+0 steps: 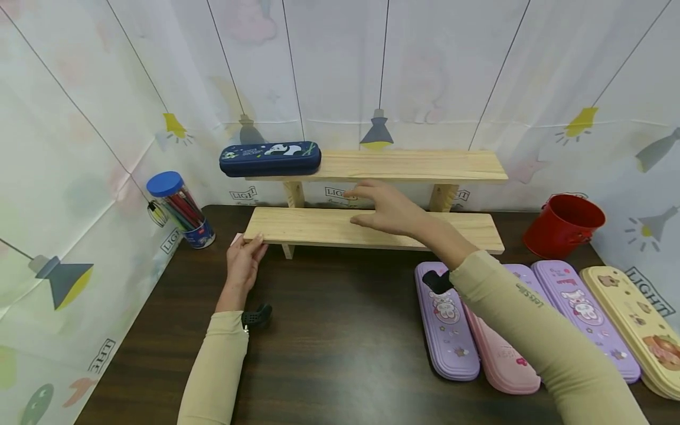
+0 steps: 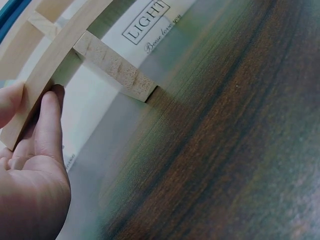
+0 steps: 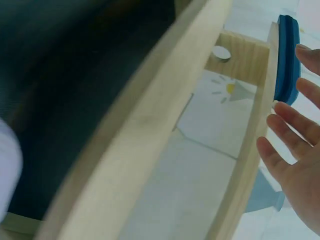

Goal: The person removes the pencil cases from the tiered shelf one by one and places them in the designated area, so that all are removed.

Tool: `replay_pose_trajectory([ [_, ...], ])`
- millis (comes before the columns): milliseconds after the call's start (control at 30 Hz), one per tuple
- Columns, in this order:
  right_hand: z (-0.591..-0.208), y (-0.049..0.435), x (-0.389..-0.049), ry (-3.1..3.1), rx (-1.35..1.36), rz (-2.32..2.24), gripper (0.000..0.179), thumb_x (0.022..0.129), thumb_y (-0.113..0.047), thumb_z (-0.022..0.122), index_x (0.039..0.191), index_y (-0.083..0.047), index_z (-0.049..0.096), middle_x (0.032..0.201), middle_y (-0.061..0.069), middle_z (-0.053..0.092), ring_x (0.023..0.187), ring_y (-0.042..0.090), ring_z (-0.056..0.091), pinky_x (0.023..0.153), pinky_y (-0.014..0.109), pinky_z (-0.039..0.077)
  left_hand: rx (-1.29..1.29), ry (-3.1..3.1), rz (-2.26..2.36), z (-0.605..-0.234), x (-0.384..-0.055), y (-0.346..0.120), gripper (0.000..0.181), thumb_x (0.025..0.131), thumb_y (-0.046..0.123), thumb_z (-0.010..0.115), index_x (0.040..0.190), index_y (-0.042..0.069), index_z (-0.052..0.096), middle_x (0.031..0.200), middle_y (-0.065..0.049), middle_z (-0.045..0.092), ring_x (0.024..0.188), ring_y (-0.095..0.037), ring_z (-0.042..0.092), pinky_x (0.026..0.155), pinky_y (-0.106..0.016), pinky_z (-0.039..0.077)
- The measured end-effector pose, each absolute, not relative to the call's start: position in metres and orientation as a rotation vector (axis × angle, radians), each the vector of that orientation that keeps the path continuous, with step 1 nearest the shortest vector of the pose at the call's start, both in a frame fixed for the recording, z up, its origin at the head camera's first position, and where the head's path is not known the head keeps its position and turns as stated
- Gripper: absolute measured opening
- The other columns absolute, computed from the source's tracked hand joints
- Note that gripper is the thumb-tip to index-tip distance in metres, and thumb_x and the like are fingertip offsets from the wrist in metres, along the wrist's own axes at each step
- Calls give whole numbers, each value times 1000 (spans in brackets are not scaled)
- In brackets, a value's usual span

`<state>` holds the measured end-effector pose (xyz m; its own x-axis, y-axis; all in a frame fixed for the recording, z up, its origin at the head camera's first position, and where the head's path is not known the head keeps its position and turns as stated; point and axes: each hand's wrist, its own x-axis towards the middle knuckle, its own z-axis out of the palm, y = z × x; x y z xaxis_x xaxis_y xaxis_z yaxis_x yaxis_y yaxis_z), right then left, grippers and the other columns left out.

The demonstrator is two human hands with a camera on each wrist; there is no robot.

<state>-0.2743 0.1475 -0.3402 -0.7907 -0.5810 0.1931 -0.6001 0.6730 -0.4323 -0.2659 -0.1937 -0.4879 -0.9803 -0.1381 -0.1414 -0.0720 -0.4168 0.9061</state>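
A two-tier wooden shelf [image 1: 313,227] stands at the back of the dark table. My left hand [image 1: 244,264] grips the left end of its lower board, thumb on top and fingers underneath, as the left wrist view shows at the board [image 2: 57,50]. On the left end of the upper board [image 1: 404,165] lies a navy panda pencil case [image 1: 271,159], jutting past the edge. My right hand [image 1: 392,209] hovers over the lower board with spread fingers and holds nothing. In the right wrist view its fingers [image 3: 295,125] overlap the upper board near the blue case [image 3: 287,60].
Several pencil cases lie at the right: a purple one [image 1: 448,330], a pink one [image 1: 510,366] partly behind my right arm, another purple one [image 1: 581,307] and a yellow one [image 1: 637,319]. A red bucket [image 1: 563,224] stands behind them. A blue-lidded pencil jar [image 1: 183,209] leans at left.
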Motion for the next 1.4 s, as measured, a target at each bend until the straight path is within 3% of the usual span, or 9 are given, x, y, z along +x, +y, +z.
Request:
replay_pose_trajectory([
  [267,-321,112,-309,-2807,1008,725,53,91,-28,70,141,-16,56,139,10,53,125,27,52,105,47,49,297,-1672,-2585,-489,-267,-195,54,100,8,58,150,3,39,145,-20,47,107,-7,67,96,-20,55],
  [733,-301,64,-354,-2782,952,633,57,90,-24,67,145,-22,52,153,12,40,140,32,39,116,50,39,291,-1678,-2580,-490,-268,-190,54,99,9,60,149,3,40,146,-20,47,117,-13,64,99,-21,54],
  [1000,-300,57,-357,-2934,866,473,65,91,-28,65,151,-27,42,164,10,24,153,31,20,127,53,21,283,-1672,-2599,-487,-269,-181,53,99,8,59,148,2,41,143,-20,48,114,-11,64,100,-22,54],
  [1100,-304,60,-357,-2930,839,490,58,92,-29,65,148,-23,48,164,9,27,153,29,19,126,55,20,278,-1683,-2596,-487,-269,-178,52,99,8,60,148,1,41,143,-20,48,115,-12,64,100,-22,54],
  [1267,-307,63,-355,-2875,836,567,41,93,-25,64,131,-14,54,155,8,40,147,27,33,124,52,27,272,-1703,-2586,-488,-268,-176,52,99,9,61,147,2,43,143,-21,50,116,-13,64,98,-21,55],
  [1400,-303,65,-352,-2904,805,489,38,93,-23,56,131,-18,52,148,8,48,140,32,40,116,58,32,274,-1713,-2590,-487,-268,-176,53,99,9,60,148,2,42,144,-21,49,116,-12,64,98,-20,54],
])
